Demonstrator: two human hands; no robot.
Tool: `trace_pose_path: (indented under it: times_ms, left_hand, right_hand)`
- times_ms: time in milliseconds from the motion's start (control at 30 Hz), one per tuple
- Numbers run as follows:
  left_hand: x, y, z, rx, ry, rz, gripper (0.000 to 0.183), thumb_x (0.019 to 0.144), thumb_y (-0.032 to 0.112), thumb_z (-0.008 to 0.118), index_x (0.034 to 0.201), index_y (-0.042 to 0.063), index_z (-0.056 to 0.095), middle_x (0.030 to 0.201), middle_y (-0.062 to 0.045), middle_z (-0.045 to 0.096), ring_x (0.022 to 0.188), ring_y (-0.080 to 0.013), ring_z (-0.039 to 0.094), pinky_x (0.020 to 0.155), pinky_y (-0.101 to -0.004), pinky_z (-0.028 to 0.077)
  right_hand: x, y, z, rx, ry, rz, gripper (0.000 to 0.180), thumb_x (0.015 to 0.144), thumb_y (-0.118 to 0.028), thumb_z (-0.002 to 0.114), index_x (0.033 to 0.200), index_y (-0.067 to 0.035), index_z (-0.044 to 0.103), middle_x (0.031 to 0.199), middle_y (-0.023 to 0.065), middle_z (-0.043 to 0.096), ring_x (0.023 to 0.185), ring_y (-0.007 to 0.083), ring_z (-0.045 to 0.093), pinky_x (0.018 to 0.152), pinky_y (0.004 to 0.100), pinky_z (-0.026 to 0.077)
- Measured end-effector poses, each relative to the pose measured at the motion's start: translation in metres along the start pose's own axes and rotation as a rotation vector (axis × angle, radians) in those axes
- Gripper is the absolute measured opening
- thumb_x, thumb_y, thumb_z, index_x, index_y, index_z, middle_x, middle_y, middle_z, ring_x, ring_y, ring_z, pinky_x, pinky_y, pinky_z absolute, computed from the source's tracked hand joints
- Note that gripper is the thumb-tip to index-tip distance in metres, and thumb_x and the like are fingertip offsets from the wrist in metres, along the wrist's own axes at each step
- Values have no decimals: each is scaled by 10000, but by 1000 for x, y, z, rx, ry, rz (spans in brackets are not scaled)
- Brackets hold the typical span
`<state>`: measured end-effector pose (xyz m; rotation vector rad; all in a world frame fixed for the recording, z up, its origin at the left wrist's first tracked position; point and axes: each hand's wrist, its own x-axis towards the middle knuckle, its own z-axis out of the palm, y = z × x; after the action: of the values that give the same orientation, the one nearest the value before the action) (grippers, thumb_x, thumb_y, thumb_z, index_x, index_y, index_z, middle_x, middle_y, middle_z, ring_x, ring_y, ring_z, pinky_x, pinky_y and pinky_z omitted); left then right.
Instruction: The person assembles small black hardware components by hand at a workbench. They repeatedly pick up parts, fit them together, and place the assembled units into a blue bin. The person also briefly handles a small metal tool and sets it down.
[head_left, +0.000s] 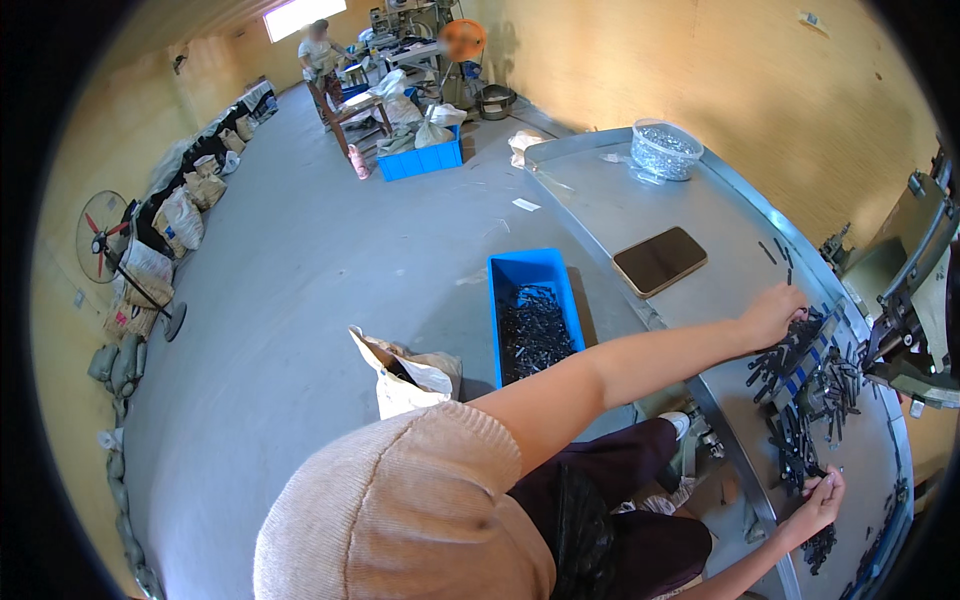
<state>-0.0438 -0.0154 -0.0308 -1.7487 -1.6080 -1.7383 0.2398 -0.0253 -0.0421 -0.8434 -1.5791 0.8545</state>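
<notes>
Across a metal worktable (739, 202), my left hand (774, 316) reaches to the far end of a heap of small black strip-like parts (784, 360). Its fingertips are pinched on a small dark piece at the heap's edge. Closer to my body, my right hand (821, 499) grips a small black part (816, 472) between thumb and fingers. A blue-striped metal fixture (802, 371) lies between the heap and a second cluster of black parts (836, 382). More black pieces (819, 547) lie under and beside my right wrist.
A machine (900, 330) stands beyond the parts. On the table are a phone (660, 261) and a clear tub of small shiny pieces (666, 154). A blue bin of black parts (536, 322) and a white sack (412, 379) stand on the floor. Another person (321, 64) stands far back.
</notes>
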Motion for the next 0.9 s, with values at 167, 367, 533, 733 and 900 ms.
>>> trace_pose_path:
  times_ms: [167,367,533,733,900]
  left_hand:
    - [0,4,-3,-40,-14,-50,71,779,81,499,738,32,532,752,-136,528,771,-310,479,678,-384,394]
    - [0,9,-7,-38,-33,-112,79,777,84,501,746,23,540,746,-147,539,779,-318,478,686,-397,390]
    - [0,5,-5,-21,-11,-133,81,766,88,513,751,13,538,761,-158,538,784,-331,476,694,-409,388]
    - [-1,0,1,3,14,-115,100,755,101,534,754,3,515,768,-163,532,790,-339,476,702,-415,388]
    - [0,-1,2,-15,18,-125,92,757,88,530,744,-1,512,768,-166,532,784,-344,473,701,-416,387]
  right_hand:
    - [1,4,-1,13,3,-9,167,883,-93,414,951,9,527,590,-8,416,547,47,336,512,180,273]
    - [2,6,-4,-7,-2,-13,182,885,-110,424,969,15,525,615,0,421,580,59,357,535,183,288]
    - [2,6,-4,52,18,25,201,889,-134,433,981,18,528,662,11,451,628,70,398,584,189,330]
    - [3,8,-6,2,-19,-4,206,894,-136,424,983,20,524,661,10,447,624,70,385,578,197,325]
    - [4,12,-6,25,-13,-3,203,885,-119,430,1023,-2,520,692,-7,460,614,54,348,566,178,304]
